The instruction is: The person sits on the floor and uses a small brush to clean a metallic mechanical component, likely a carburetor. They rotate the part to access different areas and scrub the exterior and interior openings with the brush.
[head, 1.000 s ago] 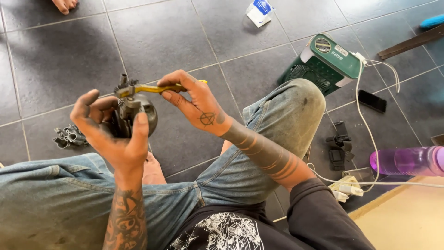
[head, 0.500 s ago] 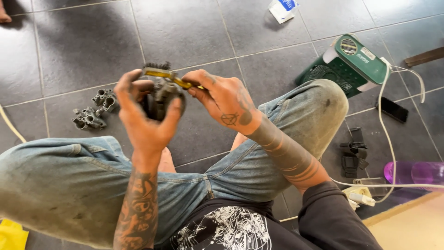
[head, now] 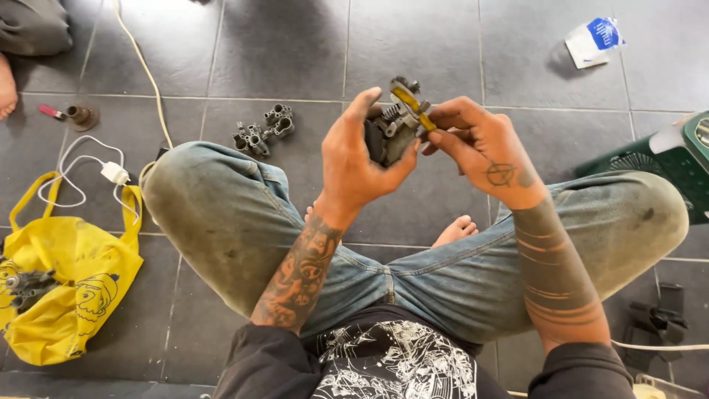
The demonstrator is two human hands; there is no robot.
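Observation:
I sit cross-legged on a grey tiled floor. My left hand (head: 362, 159) grips a small dark metal engine part, a carburettor-like body (head: 390, 129), held up in front of me. My right hand (head: 480, 148) holds a yellow-handled tool (head: 410, 102) and presses its tip against the top of that part. Both hands meet above my knees. The lower half of the part is hidden behind my left palm and fingers.
A second grey metal part (head: 262, 129) lies on the floor beyond my left knee. A yellow bag (head: 70, 284) with metal pieces sits at left, with a white cable and plug (head: 114, 174). A green case (head: 676, 159) stands at right; a white packet (head: 594, 41) lies far right.
The view has swung left and down, bringing the yellow bag and cable into sight. My hands stay joined on the metal part, with the tool tilted more upright against it.

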